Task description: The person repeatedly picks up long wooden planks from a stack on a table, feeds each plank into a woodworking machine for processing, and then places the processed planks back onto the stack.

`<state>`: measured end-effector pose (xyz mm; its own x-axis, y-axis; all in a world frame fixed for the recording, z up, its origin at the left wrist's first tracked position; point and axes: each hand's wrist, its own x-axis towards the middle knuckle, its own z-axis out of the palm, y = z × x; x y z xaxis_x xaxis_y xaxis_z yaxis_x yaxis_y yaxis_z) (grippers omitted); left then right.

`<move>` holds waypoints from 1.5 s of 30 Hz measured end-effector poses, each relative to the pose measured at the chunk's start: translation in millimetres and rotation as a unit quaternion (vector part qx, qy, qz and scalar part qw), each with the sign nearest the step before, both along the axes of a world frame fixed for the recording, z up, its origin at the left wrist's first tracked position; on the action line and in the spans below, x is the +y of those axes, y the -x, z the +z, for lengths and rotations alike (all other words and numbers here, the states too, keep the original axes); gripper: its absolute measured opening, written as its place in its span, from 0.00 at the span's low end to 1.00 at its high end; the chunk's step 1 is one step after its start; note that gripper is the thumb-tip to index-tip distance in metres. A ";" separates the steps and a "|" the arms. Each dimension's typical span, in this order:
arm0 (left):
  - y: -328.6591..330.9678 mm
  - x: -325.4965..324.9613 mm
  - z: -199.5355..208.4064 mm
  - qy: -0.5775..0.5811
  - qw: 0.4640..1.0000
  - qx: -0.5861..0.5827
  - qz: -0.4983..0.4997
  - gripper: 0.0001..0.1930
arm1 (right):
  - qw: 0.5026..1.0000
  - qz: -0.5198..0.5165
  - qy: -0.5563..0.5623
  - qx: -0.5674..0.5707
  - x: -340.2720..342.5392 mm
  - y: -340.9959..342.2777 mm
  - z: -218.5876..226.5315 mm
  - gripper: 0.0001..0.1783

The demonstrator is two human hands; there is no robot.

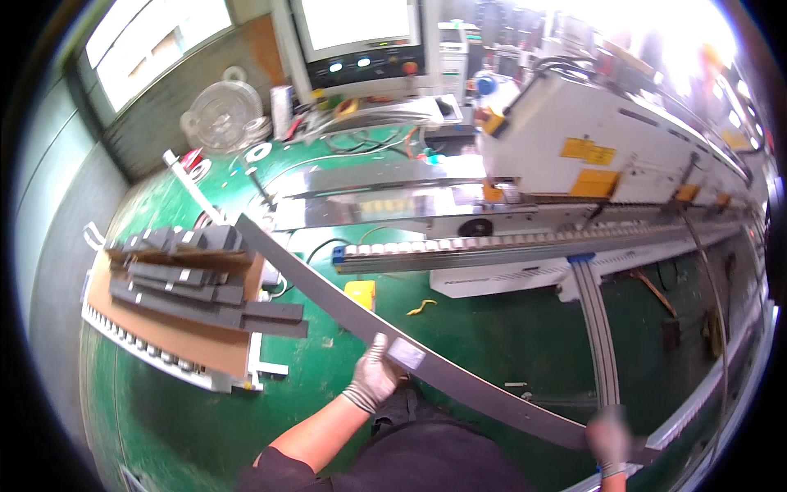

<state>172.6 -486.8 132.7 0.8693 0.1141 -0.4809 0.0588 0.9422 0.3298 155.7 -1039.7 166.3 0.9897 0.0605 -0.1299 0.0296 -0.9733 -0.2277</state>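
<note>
A long, narrow dark grey board (484,395) slants across in front of me, from the upper left down to the lower right. My left hand (374,379), in a pale knitted glove, is closed on its near edge around the middle. The thumb shows at the edge, and the other fingers are hidden beneath. Right by that thumb, a white label (406,353) lies on the board. Toward the board's lower right end, my right hand (608,440) is wrapped over it; motion blurs its fingers.
At left, a roller stand (156,348) carries brown sheet material and several grey boards (184,291). Ahead runs a roller rail (459,252) beside a large white machine (557,139). A support arm (597,328) reaches toward me. A yellow box (360,293) stands on the green floor.
</note>
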 end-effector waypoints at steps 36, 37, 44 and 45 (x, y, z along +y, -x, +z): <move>-217.4 53.5 -41.1 -0.606 0.764 -0.107 -0.197 0.13 | 0.960 -0.130 -0.221 0.113 280.0 -98.0 -70.7 0.23; -234.2 65.2 -43.5 -0.661 0.724 -0.114 -0.160 0.13 | 0.961 -0.130 -0.225 0.097 284.9 -108.5 -75.1 0.21; -366.2 66.8 -106.5 -0.792 0.560 -0.179 -0.164 0.12 | 0.893 -0.198 -0.326 0.238 319.5 -165.0 -43.0 0.30; -383.2 62.3 -115.4 -0.798 0.535 -0.195 -0.199 0.11 | 0.899 -0.191 -0.313 0.238 320.6 -166.9 -37.8 0.30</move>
